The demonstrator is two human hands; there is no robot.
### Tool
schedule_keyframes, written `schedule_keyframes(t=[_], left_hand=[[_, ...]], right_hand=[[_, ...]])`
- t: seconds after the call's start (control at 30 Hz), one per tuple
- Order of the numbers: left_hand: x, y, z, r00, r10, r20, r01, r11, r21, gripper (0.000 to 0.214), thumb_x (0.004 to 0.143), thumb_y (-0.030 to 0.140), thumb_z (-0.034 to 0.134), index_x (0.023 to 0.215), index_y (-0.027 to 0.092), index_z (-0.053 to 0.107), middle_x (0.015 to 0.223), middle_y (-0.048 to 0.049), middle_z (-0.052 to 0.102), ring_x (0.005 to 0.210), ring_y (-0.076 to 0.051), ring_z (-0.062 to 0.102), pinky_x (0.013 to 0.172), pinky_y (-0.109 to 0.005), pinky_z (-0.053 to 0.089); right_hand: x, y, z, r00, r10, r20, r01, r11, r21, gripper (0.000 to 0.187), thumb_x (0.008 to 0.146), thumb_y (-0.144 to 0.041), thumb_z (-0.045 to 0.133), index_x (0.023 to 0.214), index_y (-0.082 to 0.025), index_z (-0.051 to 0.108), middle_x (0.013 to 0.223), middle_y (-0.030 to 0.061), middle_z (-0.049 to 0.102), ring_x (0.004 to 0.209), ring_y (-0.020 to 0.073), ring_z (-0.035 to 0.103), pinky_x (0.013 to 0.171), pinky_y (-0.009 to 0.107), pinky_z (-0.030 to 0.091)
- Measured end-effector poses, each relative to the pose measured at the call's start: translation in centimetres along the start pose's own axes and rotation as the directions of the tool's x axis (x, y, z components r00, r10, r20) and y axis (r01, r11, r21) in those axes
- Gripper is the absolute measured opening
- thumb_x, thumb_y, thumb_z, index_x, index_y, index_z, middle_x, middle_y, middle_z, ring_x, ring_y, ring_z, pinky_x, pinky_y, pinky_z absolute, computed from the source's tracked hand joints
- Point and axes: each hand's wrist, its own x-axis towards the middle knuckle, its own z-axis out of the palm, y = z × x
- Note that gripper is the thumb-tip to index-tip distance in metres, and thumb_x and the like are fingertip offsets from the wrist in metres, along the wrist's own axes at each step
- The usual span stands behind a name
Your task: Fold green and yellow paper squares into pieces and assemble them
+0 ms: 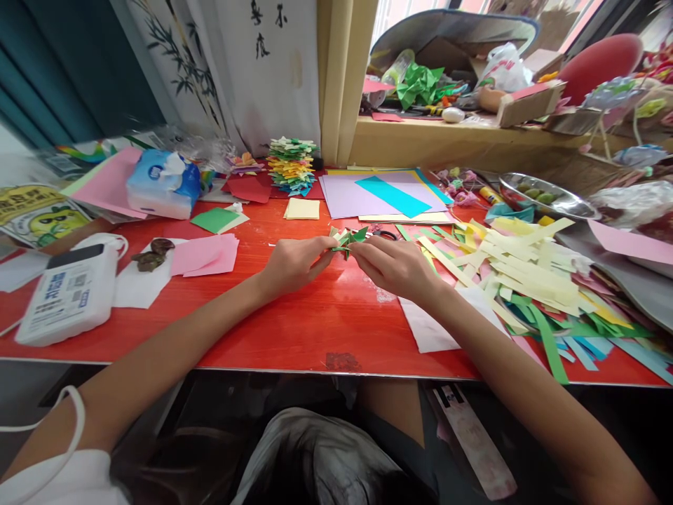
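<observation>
Over the middle of the red table (294, 322), my left hand (297, 263) and my right hand (397, 265) meet at a small green folded paper piece (347, 240). My left thumb and fingertips pinch its left side. On its right side the fingers of my right hand are closed, and they hide part of it. Some pale yellow paper shows beside the green folds. Just behind my right hand lie scissors (388, 235) with dark handles, partly hidden. A stack of small cream squares (301, 209) sits beyond my left hand.
Paper strips (536, 266) in several colours heap at the right, near a white sheet (428, 337). A tower of folded paper (291, 167) stands at the back. Pink sheets (207, 254), a tissue pack (162, 182) and a white device (68, 294) lie left. A metal bowl (575, 207) stands back right.
</observation>
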Motion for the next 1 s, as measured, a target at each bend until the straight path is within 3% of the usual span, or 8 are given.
schedule_keyframes(t=[0.17, 0.47, 0.67, 1.0], left_hand=[[-0.06, -0.02, -0.01, 1.0, 0.009, -0.003, -0.009, 1.0, 0.0, 0.015, 0.082, 0.022, 0.048, 0.097, 0.019, 0.052, 0.076, 0.0016, 0.068, 0.054, -0.006, 0.059, 0.046, -0.017, 0.037], [-0.17, -0.03, 0.11, 1.0, -0.01, 0.017, 0.01, 1.0, -0.009, 0.015, 0.082, 0.022, 0.048, 0.096, 0.018, 0.052, 0.075, 0.0012, 0.068, 0.055, -0.007, 0.06, 0.048, -0.016, 0.04], [-0.22, -0.02, 0.17, 1.0, -0.014, 0.023, 0.015, 1.0, -0.01, 0.016, 0.084, 0.023, 0.045, 0.097, 0.018, 0.053, 0.075, 0.0007, 0.068, 0.053, -0.005, 0.058, 0.046, -0.016, 0.037], [-0.2, -0.31, -0.23, 0.996, 0.087, 0.036, -0.088, 0.995, 0.04, 0.018, 0.084, 0.021, 0.044, 0.102, 0.019, 0.05, 0.078, -0.0003, 0.068, 0.065, -0.008, 0.063, 0.054, -0.018, 0.044]], right_hand=[[-0.05, 0.03, 0.06, 1.0, 0.008, 0.017, -0.008, 1.0, -0.024, 0.019, 0.088, -0.016, 0.037, 0.081, -0.014, 0.055, 0.067, 0.0018, 0.054, 0.053, 0.0079, 0.043, 0.044, 0.024, 0.026], [-0.3, 0.19, 0.03, 0.994, -0.113, 0.007, 0.112, 0.98, -0.167, 0.023, 0.088, -0.008, 0.032, 0.085, -0.014, 0.054, 0.063, -0.0008, 0.051, 0.055, 0.0077, 0.043, 0.044, 0.025, 0.025], [-0.35, 0.47, -0.18, 0.99, -0.136, 0.046, 0.14, 0.981, -0.13, 0.021, 0.089, -0.009, 0.031, 0.091, -0.014, 0.051, 0.065, -0.0003, 0.05, 0.058, 0.0087, 0.045, 0.045, 0.026, 0.024], [-0.14, 0.32, -0.62, 0.988, -0.126, 0.094, 0.141, 0.975, -0.171, 0.023, 0.09, -0.01, 0.029, 0.091, -0.014, 0.052, 0.067, -0.0005, 0.052, 0.058, 0.0088, 0.045, 0.046, 0.027, 0.024]])
